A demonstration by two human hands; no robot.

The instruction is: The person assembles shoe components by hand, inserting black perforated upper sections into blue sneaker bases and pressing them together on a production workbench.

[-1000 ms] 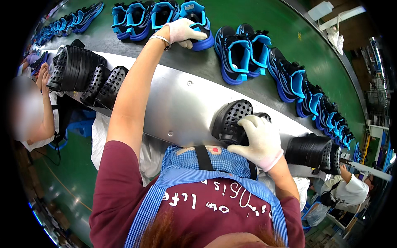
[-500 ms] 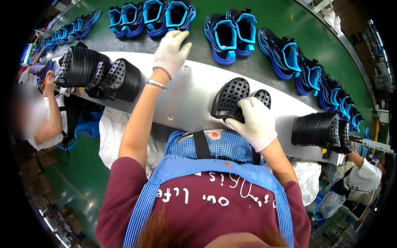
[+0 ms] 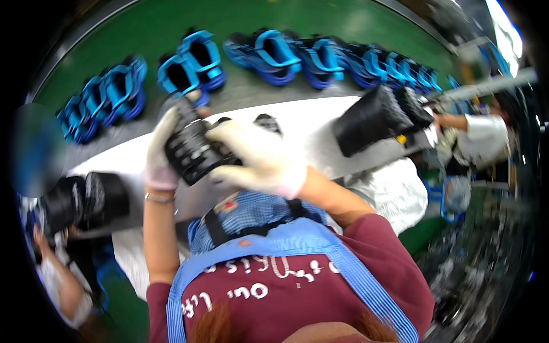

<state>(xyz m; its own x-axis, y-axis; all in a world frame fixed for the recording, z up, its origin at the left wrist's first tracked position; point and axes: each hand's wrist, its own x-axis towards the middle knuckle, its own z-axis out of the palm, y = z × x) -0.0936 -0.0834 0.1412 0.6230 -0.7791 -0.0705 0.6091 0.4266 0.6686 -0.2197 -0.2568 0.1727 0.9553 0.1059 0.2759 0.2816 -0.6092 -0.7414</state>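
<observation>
Both of my hands wear white knit gloves and are blurred by motion. A black plastic piece with holes [image 3: 193, 143], shaped like the front of a clog, is held up over the pale metal shelf and tilted. My left hand [image 3: 162, 146] wraps round its left side. My right hand [image 3: 257, 160] grips from the right, thumb low and fingers above, with dark plastic between them. Whether that is the same piece or a second one, I cannot tell. Another black holed piece [image 3: 267, 123] lies on the shelf just beyond my right hand.
Black-and-blue sneakers [image 3: 274, 54] stand in a row along the green belt. Stacks of black pieces sit on the shelf [image 3: 320, 123] at right [image 3: 372, 120] and left [image 3: 106, 200]. People work at both sides. A white bag [image 3: 394, 194] hangs below the shelf.
My left hand has come from beside the sneakers to grip the black holed piece. The right hand has lifted from the shelf and moved left. The whole view has swung round.
</observation>
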